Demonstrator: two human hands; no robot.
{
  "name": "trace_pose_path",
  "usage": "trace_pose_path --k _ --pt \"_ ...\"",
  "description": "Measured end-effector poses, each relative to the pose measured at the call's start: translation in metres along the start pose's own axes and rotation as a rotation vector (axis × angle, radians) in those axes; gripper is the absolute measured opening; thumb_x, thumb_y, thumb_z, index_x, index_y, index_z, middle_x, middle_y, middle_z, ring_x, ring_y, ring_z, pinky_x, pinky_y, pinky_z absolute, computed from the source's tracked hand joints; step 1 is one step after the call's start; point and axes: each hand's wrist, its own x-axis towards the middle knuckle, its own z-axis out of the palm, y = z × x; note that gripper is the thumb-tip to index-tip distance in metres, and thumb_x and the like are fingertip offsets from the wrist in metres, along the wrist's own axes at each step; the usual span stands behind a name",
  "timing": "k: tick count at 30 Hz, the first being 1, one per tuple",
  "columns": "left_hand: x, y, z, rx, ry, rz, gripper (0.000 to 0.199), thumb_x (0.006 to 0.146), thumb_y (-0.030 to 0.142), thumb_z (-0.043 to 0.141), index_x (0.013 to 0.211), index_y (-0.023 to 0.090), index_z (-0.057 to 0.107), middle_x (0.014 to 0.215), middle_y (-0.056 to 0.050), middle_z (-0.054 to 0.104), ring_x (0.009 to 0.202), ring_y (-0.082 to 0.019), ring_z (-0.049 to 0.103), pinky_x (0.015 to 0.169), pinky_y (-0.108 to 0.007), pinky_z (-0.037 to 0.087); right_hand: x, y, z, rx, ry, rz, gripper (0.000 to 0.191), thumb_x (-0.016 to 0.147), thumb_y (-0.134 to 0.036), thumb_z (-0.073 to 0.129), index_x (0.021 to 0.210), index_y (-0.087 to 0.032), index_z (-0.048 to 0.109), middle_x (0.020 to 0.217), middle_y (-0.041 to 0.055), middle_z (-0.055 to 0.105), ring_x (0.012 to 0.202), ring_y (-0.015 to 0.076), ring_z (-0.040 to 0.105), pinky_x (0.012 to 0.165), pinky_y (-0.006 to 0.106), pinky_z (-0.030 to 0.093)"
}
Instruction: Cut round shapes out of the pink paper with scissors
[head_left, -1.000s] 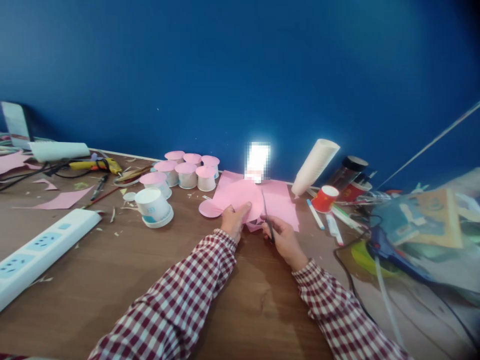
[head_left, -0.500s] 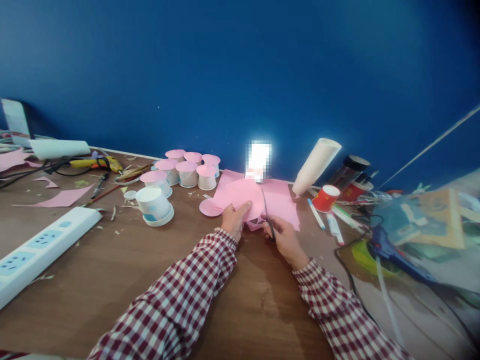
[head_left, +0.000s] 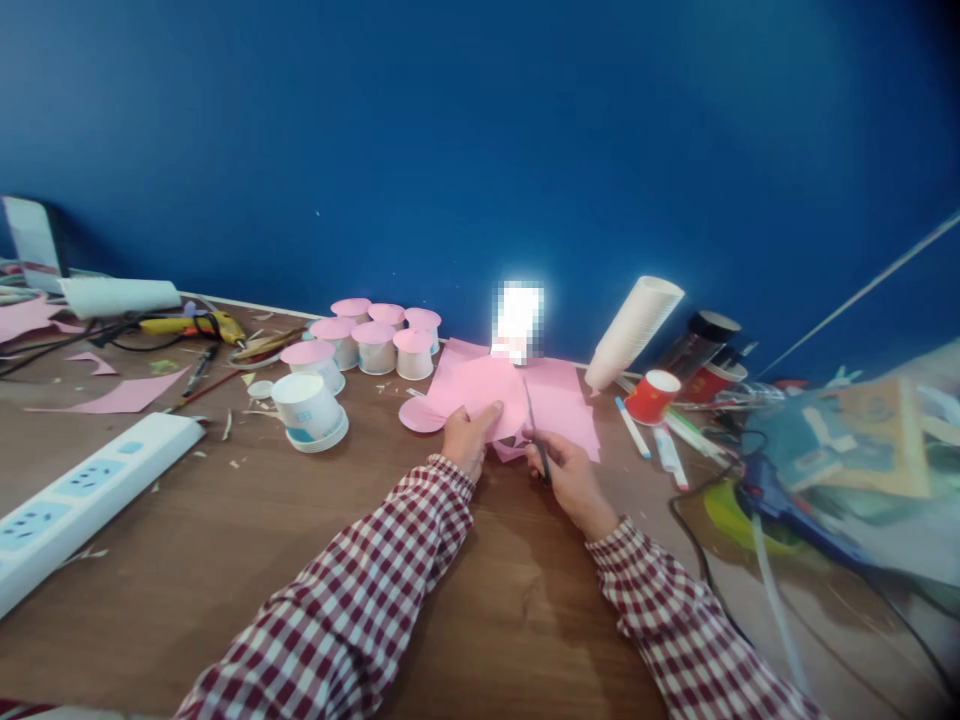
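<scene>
My left hand [head_left: 466, 440] pinches a piece of pink paper [head_left: 480, 388], thumb on top and the other fingers beneath. In my right hand [head_left: 568, 475] is a pair of scissors [head_left: 544, 465], its blades pointing away from me along the right edge of that piece. Whether the blades are fully closed is hard to see. More pink sheets [head_left: 566, 400] lie behind and under the work. A pink paper disc [head_left: 421, 416] rests just left of my left hand. Further left stand several paper cups topped with pink discs [head_left: 373, 335].
A white cup [head_left: 304, 405] stands left, near a power strip [head_left: 97, 500] and a yellow glue gun [head_left: 202, 326]. On the right are a leaning cup stack [head_left: 634, 330], a red cup [head_left: 653, 398], markers [head_left: 670, 457] and a blue glue gun [head_left: 799, 520]. A blue wall [head_left: 450, 150] closes the back.
Almost nothing differs. Both hands, the pink paper and the scissors keep nearly the same places.
</scene>
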Motion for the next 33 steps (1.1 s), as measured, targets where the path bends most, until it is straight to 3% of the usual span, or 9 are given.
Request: trace_pose_path --k 33 --pt "0.0019 0.0026 -0.0002 0.0 0.015 0.022 0.037 0.056 0.026 0.082 0.084 0.009 0.066 0.085 -0.012 0.072 0.075 -0.02 0.067 0.074 -0.034 0.052 -0.0004 -0.0001 -0.0005 -0.041 -0.004 -0.007 0.045 0.074 -0.045 0.068 0.107 -0.014 0.067 0.06 -0.0028 0.051 0.054 0.0112 0.047 0.049 0.023 0.042"
